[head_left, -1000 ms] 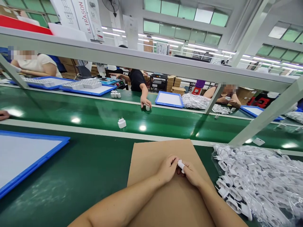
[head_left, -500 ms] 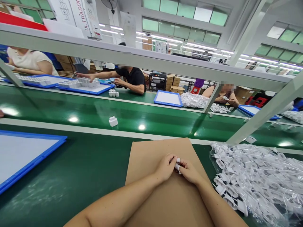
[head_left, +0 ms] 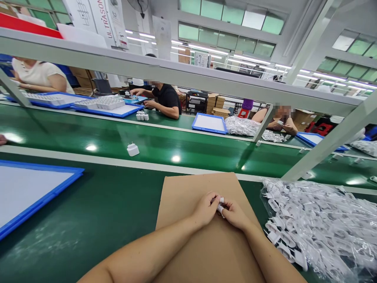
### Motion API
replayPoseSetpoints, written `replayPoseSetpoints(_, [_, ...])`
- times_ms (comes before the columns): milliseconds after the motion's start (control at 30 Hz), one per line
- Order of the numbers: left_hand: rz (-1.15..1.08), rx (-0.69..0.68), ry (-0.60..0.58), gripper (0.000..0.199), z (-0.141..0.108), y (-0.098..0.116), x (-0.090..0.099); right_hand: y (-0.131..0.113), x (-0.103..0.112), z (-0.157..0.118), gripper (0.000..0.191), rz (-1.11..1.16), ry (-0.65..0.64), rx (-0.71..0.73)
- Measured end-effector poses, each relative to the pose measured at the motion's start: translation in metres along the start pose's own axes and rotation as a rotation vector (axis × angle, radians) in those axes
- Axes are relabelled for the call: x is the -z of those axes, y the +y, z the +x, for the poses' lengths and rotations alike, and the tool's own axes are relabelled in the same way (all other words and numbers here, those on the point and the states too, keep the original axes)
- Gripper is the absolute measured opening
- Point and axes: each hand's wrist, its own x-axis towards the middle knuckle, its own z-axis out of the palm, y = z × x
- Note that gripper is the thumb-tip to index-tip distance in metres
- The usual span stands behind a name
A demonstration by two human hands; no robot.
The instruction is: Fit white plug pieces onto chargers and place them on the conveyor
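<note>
My left hand [head_left: 207, 207] and my right hand [head_left: 234, 213] meet above a brown cardboard sheet [head_left: 188, 247]. The fingers of both are closed, pressed together around something small that they mostly hide. White bits [head_left: 220, 209] show at the right fingertips; whether these are finger covers or part of a held piece I cannot tell. To the right of my hands lies a clear plastic bag [head_left: 326, 224] full of white plastic plug housings, several of them at its near left edge.
A blue-rimmed tray [head_left: 55, 196] lies at left. Beyond the cardboard runs a green belt [head_left: 153, 147] carrying a white plug adapter [head_left: 133, 149]. A slanted post [head_left: 321, 137] and a shelf beam [head_left: 176, 76] cross ahead. Co-workers sit opposite, among them a person in black [head_left: 166, 100].
The white plug adapter has shifted left along the belt. The person in black has drawn an arm back from the white pieces in the tray. My hands have hardly moved.
</note>
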Motion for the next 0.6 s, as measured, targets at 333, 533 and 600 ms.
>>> replayPoseSetpoints(333, [0.030,-0.003,-0.012,0.030,-0.0001,0.0024,0.0011,0.0019,-0.0036,0.0010,0.026,0.060,-0.007,-0.018])
replayPoseSetpoints(533, [0.019,-0.002,-0.021,0.030,-0.0002,0.0001,0.0000,0.0055,-0.0033,0.0016,0.028,0.047,0.004,-0.014])
replayPoseSetpoints(600, [0.024,0.001,-0.019,0.030,-0.0003,0.0002,0.0000,0.0057,-0.0036,0.0017,0.027,0.061,0.000,-0.006])
